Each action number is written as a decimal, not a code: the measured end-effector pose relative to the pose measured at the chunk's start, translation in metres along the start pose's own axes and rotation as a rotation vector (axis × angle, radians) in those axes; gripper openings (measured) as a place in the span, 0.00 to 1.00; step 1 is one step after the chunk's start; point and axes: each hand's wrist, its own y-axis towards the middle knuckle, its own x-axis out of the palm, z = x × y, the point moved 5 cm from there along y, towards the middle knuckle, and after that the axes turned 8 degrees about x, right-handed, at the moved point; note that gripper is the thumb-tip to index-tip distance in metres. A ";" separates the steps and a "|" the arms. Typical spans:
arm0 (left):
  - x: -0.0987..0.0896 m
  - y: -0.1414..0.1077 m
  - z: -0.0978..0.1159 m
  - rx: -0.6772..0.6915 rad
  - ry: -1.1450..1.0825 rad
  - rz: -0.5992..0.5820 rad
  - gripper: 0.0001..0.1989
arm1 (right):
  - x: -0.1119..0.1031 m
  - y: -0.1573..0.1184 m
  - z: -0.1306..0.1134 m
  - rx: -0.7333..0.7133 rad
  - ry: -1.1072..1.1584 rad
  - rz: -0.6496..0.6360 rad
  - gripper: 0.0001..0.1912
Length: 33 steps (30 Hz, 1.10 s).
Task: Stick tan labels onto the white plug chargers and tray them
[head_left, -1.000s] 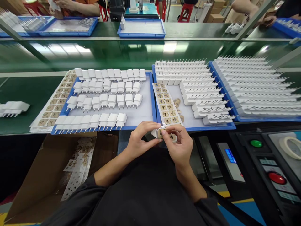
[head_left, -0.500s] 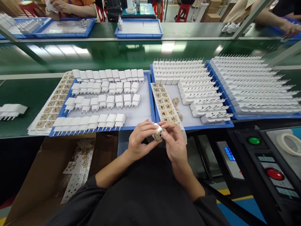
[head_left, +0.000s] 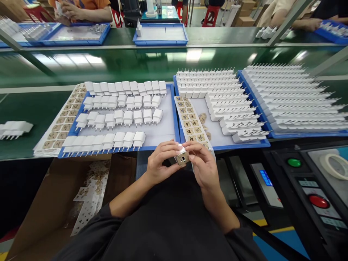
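A white charger (head_left: 182,158) with a tan sticker on its end face is held between my hands, in front of the trays. My left hand (head_left: 162,163) grips it from the left, thumb below and fingers above. My right hand (head_left: 204,166) has its fingers on the charger's right side and top. Just beyond my hands lies a sheet of tan stickers (head_left: 191,121), which overlaps the middle blue tray (head_left: 239,145). Rows of white chargers (head_left: 127,117) stand in the left blue tray (head_left: 174,108).
More sticker sheets (head_left: 63,121) lie left of the left tray. A full tray of chargers (head_left: 299,105) is at the right, above a control panel with a red button (head_left: 318,201). A cardboard box (head_left: 43,203) sits low left. Other people work across the green conveyor (head_left: 122,65).
The charger has turned slightly so its stickered face shows more. My right thumb has lifted a little from that face. In the background at right, a blue tray has moved into view.
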 end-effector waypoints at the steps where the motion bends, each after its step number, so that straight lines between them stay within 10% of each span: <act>1: 0.000 -0.001 0.000 -0.022 -0.023 0.001 0.24 | -0.002 0.000 -0.004 -0.058 -0.067 -0.001 0.08; 9: -0.006 -0.004 -0.006 -0.288 0.015 -0.053 0.19 | -0.013 -0.016 -0.036 -0.535 -0.508 0.012 0.02; 15: -0.018 0.006 -0.016 -0.332 0.293 -0.175 0.15 | -0.090 0.028 -0.027 -0.345 -0.687 0.619 0.11; 20: -0.031 0.012 -0.041 -0.383 0.762 -0.306 0.19 | -0.108 0.061 -0.009 -0.288 -1.102 0.448 0.15; 33: -0.049 0.016 -0.074 -0.501 1.216 -0.663 0.15 | -0.128 0.030 -0.011 -0.305 -1.003 0.550 0.14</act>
